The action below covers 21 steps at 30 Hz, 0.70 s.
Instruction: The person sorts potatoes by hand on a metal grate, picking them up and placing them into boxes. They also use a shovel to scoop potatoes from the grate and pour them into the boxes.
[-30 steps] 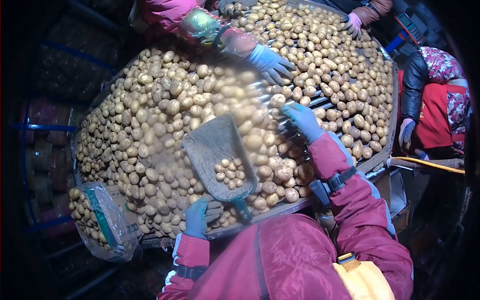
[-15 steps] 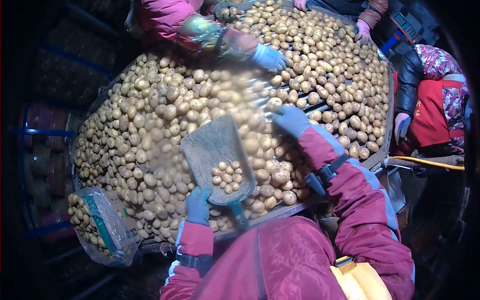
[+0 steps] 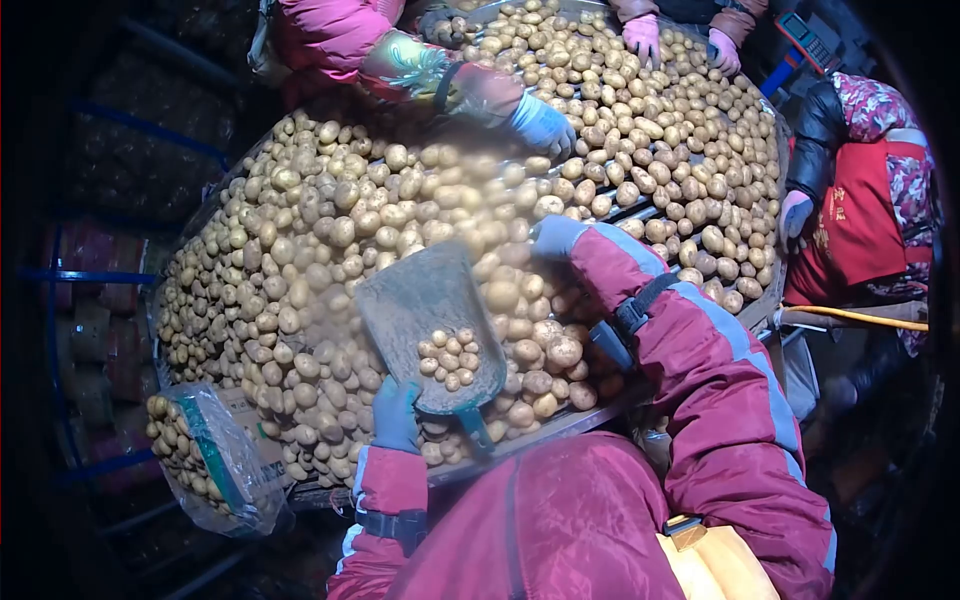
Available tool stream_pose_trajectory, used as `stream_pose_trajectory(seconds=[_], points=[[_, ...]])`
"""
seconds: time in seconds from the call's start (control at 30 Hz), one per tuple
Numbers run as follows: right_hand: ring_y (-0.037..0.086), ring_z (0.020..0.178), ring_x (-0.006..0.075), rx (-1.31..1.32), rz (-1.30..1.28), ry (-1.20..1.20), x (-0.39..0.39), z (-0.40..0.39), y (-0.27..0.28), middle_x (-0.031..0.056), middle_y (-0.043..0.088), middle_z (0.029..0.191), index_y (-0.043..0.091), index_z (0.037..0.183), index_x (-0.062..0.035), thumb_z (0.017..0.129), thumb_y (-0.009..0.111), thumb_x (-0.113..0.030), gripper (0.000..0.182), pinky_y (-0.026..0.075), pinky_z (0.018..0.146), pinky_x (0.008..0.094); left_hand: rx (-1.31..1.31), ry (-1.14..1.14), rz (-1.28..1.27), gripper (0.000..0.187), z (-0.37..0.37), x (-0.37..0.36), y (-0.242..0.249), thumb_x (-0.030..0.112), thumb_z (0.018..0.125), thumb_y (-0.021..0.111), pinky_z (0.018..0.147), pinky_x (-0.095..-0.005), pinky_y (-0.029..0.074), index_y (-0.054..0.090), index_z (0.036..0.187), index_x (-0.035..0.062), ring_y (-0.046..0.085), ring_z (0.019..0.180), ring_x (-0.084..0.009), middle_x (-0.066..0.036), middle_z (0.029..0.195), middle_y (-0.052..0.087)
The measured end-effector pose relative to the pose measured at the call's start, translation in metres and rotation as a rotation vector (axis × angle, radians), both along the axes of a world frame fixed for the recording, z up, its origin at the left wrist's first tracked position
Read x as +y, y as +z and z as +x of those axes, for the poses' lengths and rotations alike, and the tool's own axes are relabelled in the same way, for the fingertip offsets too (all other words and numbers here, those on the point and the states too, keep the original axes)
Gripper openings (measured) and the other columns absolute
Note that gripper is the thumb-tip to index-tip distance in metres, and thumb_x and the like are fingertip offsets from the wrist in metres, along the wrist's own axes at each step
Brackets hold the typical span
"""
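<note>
My left hand, in a blue-grey glove, grips the near left edge of a grey scoop. The scoop rests on the heap of potatoes, its handle toward my body. Several small potatoes lie together inside it. Beyond the scoop and to its right, my right hand, gloved alike, reaches down among the potatoes. Its fingers are mostly hidden and blurred, so I cannot make out whether it holds one.
Across the table, a co-worker's blue-gloved hand touches the potatoes. Pink-gloved hands work at the far edge. A person in a red apron stands at right. A plastic-lined box of potatoes sits at the near left, beside the metal table rim.
My right hand has shifted slightly left and its fingers have gone lower among the potatoes. My left hand and the scoop have barely moved. Another pink-gloved hand now shows at the far edge.
</note>
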State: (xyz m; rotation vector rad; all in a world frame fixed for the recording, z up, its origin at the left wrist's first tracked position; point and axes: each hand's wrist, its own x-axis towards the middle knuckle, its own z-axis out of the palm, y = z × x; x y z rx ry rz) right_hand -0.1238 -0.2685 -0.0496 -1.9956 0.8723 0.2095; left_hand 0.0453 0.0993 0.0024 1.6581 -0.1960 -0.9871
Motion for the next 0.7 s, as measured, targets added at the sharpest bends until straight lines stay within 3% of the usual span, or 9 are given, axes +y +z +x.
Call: stream_pose_trajectory(seconds=[0.07, 0.13, 0.17, 0.37, 0.47, 0.57, 0.6, 0.67, 0.7], points=[[0.069, 0.099, 0.0334, -0.031, 0.058, -0.063, 0.003, -0.002, 0.006, 0.0193, 0.072, 0.106, 0.074, 0.108, -0.0083, 0.073, 0.071, -0.041, 0.048, 0.052, 0.088, 0.0411, -0.038, -0.039, 0.044, 0.039, 0.001, 0.0, 0.0, 0.008, 0.091, 0.065, 0.09, -0.0295, 0.049, 0.058, 0.127, -0.006, 0.061, 0.1, -0.0153, -0.007, 0.118, 0.064], [0.069, 0.098, 0.0321, 0.085, -0.058, -0.002, -0.001, 0.011, 0.008, 0.0189, 0.072, 0.105, 0.074, 0.108, -0.0076, 0.072, 0.073, -0.041, 0.049, 0.052, 0.088, 0.0406, -0.059, -0.038, 0.051, 0.041, 0.001, -0.002, -0.001, 0.008, 0.091, 0.065, 0.091, -0.0296, 0.048, 0.058, 0.128, -0.0064, 0.06, 0.101, -0.0151, -0.007, 0.119, 0.064], [0.069, 0.098, 0.032, 0.075, 0.141, -0.122, -0.002, 0.009, 0.009, 0.0195, 0.072, 0.105, 0.074, 0.107, -0.0071, 0.072, 0.073, -0.043, 0.05, 0.052, 0.087, 0.0402, -0.061, -0.015, 0.035, 0.041, 0.0, -0.004, -0.003, 0.009, 0.091, 0.066, 0.09, -0.0295, 0.048, 0.058, 0.128, -0.0064, 0.06, 0.1, -0.015, -0.007, 0.119, 0.064], [0.069, 0.094, 0.0328, 0.126, -0.07, -0.147, 0.008, 0.017, 0.006, 0.0173, 0.073, 0.099, 0.074, 0.106, -0.0071, 0.074, 0.071, -0.047, 0.051, 0.053, 0.083, 0.0394, -0.095, 0.04, 0.055, 0.035, -0.001, -0.013, -0.002, 0.009, 0.091, 0.066, 0.088, -0.0302, 0.049, 0.06, 0.121, -0.0082, 0.061, 0.099, -0.0169, -0.01, 0.114, 0.065], [0.07, 0.076, 0.0282, -0.022, -0.032, -0.197, 0.007, 0.012, -0.028, 0.014, 0.073, 0.083, 0.075, 0.096, -0.004, 0.076, 0.071, -0.044, 0.044, 0.055, 0.068, 0.0367, -0.131, 0.02, 0.075, 0.033, 0.003, -0.01, -0.007, 0.01, 0.092, 0.065, 0.086, -0.0304, 0.049, 0.06, 0.119, -0.0087, 0.06, 0.097, -0.0178, -0.012, 0.112, 0.065], [0.065, 0.057, 0.0218, -0.205, 0.488, -0.562, 0.014, -0.014, -0.008, 0.0101, 0.067, 0.068, 0.073, 0.082, -0.0033, 0.079, 0.07, -0.035, 0.032, 0.051, 0.051, 0.0331, -0.179, 0.02, 0.062, 0.031, 0.005, -0.008, -0.011, 0.013, 0.093, 0.064, 0.083, -0.0308, 0.049, 0.061, 0.115, -0.008, 0.06, 0.092, -0.017, -0.011, 0.108, 0.066], [0.058, 0.048, 0.0152, -0.141, 0.632, -0.731, 0.022, -0.024, 0.038, 0.0074, 0.063, 0.062, 0.07, 0.079, -0.0048, 0.082, 0.068, -0.028, 0.024, 0.045, 0.042, 0.0302, -0.194, 0.026, 0.052, 0.029, 0.004, -0.007, -0.014, 0.014, 0.093, 0.064, 0.081, -0.0309, 0.049, 0.062, 0.113, -0.0078, 0.06, 0.09, -0.0167, -0.011, 0.105, 0.066], [0.063, 0.064, 0.0131, -0.212, 0.619, -0.656, 0.021, -0.04, 0.07, 0.0039, 0.068, 0.079, 0.072, 0.094, -0.0041, 0.087, 0.068, -0.025, 0.022, 0.045, 0.052, 0.0267, -0.214, 0.009, 0.071, 0.027, 0.01, 0.001, -0.024, 0.014, 0.093, 0.063, 0.079, -0.0314, 0.048, 0.063, 0.109, -0.0075, 0.06, 0.087, -0.0165, -0.011, 0.1, 0.067], [0.062, 0.064, 0.0125, -0.299, 0.693, -0.63, 0.024, -0.041, 0.073, 0.0037, 0.068, 0.078, 0.072, 0.094, -0.0047, 0.087, 0.068, -0.027, 0.024, 0.046, 0.052, 0.0271, -0.224, -0.003, 0.081, 0.026, 0.01, 0.001, -0.023, 0.015, 0.093, 0.062, 0.078, -0.0316, 0.048, 0.063, 0.106, -0.0073, 0.06, 0.085, -0.0164, -0.01, 0.097, 0.067]])
